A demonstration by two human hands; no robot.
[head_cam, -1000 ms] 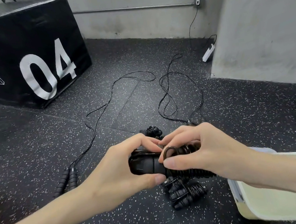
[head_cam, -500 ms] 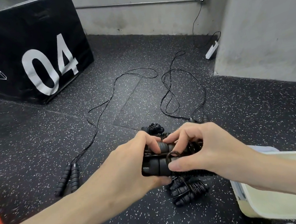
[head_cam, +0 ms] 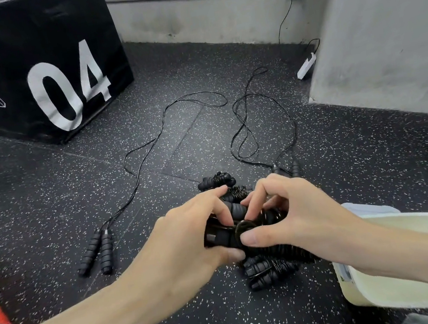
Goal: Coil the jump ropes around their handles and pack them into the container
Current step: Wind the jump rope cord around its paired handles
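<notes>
Jump rope (head_cam: 234, 228) gripped both hands; box (head_cam: 32, 64) reads "SOFTBOX 04".

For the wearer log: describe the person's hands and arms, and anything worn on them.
Both the left hand and the right hand are bare: no gloves, rings, watch or bands show. Both forearms are uncovered to the frame edge, with no sleeve in view. Fingernails are short and unpainted.
</notes>
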